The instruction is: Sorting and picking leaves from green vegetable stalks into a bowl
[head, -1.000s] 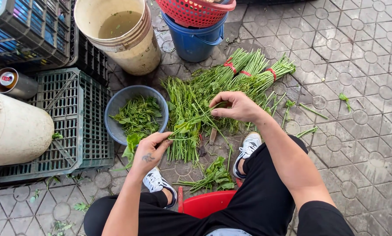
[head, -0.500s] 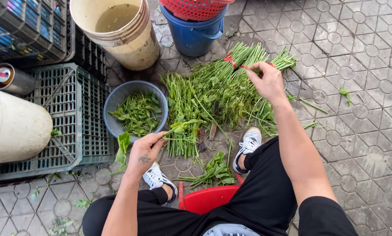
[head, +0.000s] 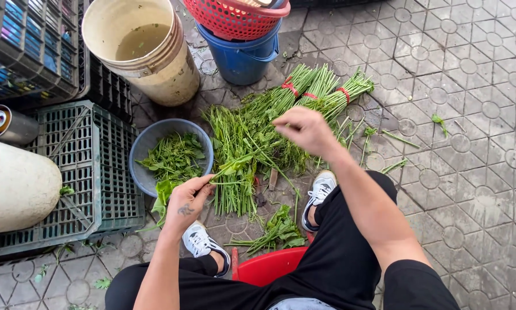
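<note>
Right hand (head: 307, 131) drawn back from tied bundles (head: 321, 92) toward loose greens (head: 241, 149) since half second ago; fingers curled, whether anything is pinched cannot be told. Left hand (head: 188, 198) kept beside bowl (head: 149, 140), fingers closed on one leafy stem (head: 232, 167) at its lower end. Greens spread on paving between bowl and bundles. Judged light, limp, easily bruised; best gripped at firmer stalk, leaves spared.
</note>
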